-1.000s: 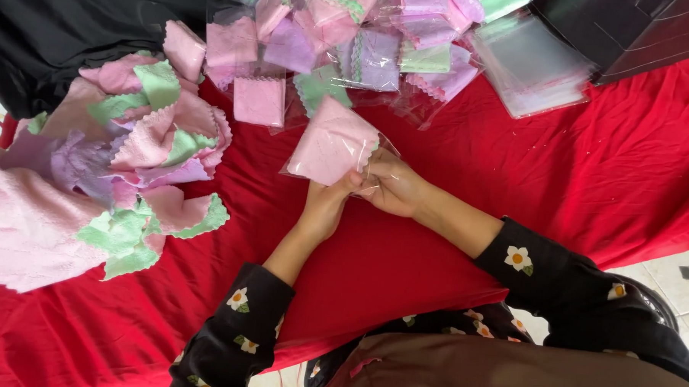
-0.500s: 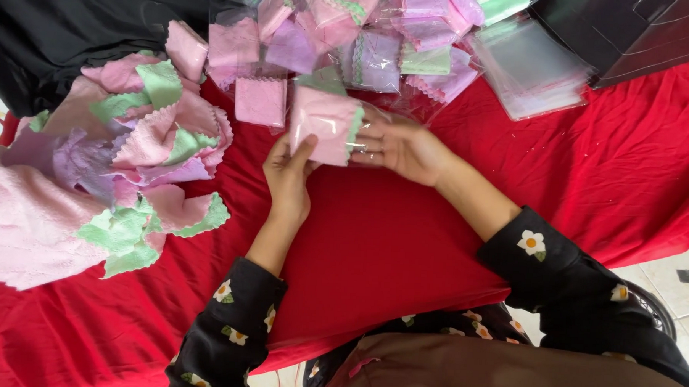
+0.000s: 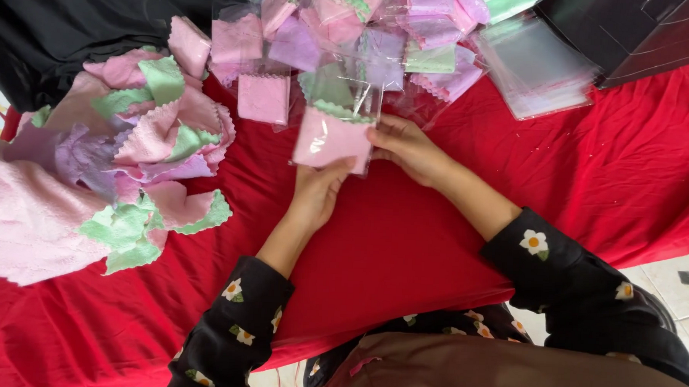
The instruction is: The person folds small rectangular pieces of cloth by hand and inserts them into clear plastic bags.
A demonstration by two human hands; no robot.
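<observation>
Bagged so far: heap of clear packets, each with 1 folded pastel cloth (image 3: 342, 33), at the far edge of the red tablecloth (image 3: 404, 241); judged finished.
In hand: folded pink cloth with green scalloped edge in a clear plastic sleeve (image 3: 333, 136), held above the tablecloth, just in front of that heap; cloth fully inside, top of the sleeve apparently unsealed.
Left to do: loose pile of pink, green and lilac scalloped cloths (image 3: 116, 163) on the left, unbagged; stack of empty clear sleeves (image 3: 536, 67) at the upper right, beside a black box (image 3: 633, 28); judged well short of finished.
Left hand (image 3: 314, 192): closed in a pinch on the sleeve's lower edge, thumb on the front face, fingers hidden behind.
Right hand (image 3: 407, 146): fingers curled around the sleeve's right edge, gripping it near the top corner.
Sleeves: black with white flowers, both arms.
</observation>
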